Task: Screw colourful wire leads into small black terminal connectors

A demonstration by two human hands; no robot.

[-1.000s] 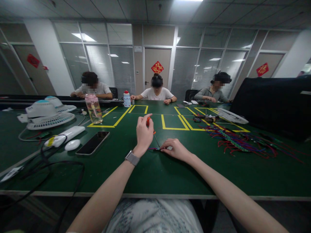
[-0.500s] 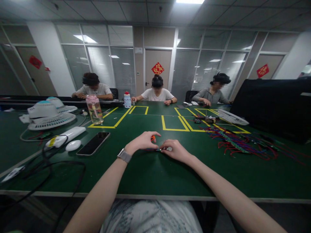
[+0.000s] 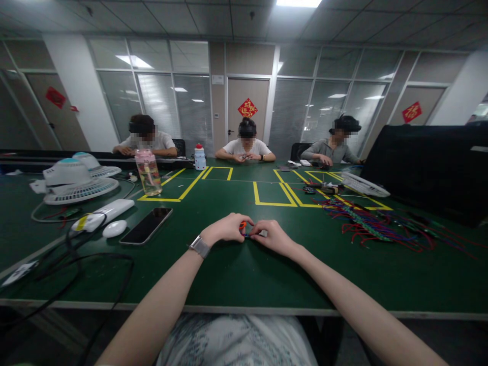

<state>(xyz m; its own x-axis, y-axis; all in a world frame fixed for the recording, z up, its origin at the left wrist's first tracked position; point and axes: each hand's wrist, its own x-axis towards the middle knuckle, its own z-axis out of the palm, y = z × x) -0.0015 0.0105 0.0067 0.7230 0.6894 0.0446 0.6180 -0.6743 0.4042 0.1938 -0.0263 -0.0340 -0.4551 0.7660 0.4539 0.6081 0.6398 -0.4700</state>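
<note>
My left hand (image 3: 225, 228), with a metal-banded watch (image 3: 200, 246) on its wrist, is curled just above the table's front middle. Its thumb and fingers close around thin dark wires (image 3: 244, 234). A small orange item (image 3: 242, 225) shows inside the curl; its kind cannot be made out. My right hand (image 3: 275, 237) is beside it, thumb and forefinger pinching a tiny circuit board (image 3: 249, 235) from which the wires lead left. The fingers hide most of the board, and the two hands' fingertips nearly touch.
Left of my hands lie a phone (image 3: 147, 225), a white mouse (image 3: 115, 229), black cables (image 3: 76, 254) and white fans (image 3: 72, 178). A bottle (image 3: 148, 175) stands behind. A bundle of wired boards (image 3: 366, 221) spreads right, near a dark monitor (image 3: 427, 173). Three people sit opposite.
My left hand has moved slightly right and its fingers have closed in around the wires. My right hand stays nearly still. The person opposite in the middle has brought their hands together.
</note>
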